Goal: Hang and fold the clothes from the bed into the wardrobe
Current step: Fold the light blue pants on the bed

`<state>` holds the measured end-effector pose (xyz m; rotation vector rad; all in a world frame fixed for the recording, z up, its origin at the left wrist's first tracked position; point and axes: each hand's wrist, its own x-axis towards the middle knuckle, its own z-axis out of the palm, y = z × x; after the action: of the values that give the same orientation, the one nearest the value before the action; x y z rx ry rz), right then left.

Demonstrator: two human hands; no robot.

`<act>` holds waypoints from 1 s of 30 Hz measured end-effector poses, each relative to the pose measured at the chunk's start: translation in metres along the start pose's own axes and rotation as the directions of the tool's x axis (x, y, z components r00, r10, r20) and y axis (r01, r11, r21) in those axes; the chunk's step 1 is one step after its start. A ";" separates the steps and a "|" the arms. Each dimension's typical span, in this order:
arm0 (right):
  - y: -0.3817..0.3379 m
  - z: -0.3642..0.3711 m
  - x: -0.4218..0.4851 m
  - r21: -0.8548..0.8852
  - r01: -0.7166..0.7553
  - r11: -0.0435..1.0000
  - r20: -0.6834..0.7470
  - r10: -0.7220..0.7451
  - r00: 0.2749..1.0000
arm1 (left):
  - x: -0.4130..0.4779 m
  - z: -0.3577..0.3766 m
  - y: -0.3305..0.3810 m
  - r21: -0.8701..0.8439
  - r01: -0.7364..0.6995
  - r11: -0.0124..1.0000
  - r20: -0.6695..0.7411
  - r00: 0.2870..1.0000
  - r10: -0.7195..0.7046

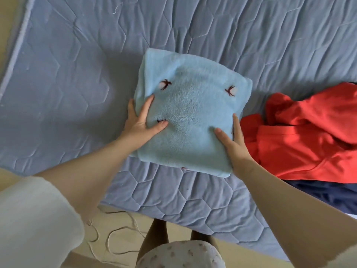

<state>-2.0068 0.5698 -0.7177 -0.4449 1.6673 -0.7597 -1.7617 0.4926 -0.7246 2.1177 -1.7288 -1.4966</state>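
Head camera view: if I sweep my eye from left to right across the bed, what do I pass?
Quilted blue bed cover → left hand at the bundle's left edge → folded light blue fleece → right hand at its right edge → crumpled red garment.

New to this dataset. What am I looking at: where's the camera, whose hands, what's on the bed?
No robot here: one wide-angle camera on a person's head looks down at their bare arms. The left hand and right hand press against opposite sides of a folded light-blue fleece garment, thumbs on top, over the bed's quilted grey-blue cover. To its right lies a crumpled red garment on top of a navy cloth. A loose cord lies on the floor by the bed's edge.
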 end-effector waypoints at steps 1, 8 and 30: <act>-0.001 -0.002 -0.004 0.058 -0.046 0.997 0.036 0.044 0.998 | -0.002 -0.002 0.002 -0.077 0.017 0.997 0.054 0.998 -0.013; -0.019 -0.017 -0.049 0.162 -0.451 0.878 0.269 0.401 0.876 | -0.047 -0.037 0.012 -0.462 0.321 0.826 0.440 0.892 -0.101; -0.206 0.100 -0.175 0.034 -0.419 0.908 0.570 0.327 0.754 | -0.260 -0.175 -0.018 -0.953 0.301 -0.028 0.294 0.904 -0.309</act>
<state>-1.8917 0.5132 -0.4603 -0.1745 1.0811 -0.4002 -1.6116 0.6083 -0.4742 1.5088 0.2310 -1.8325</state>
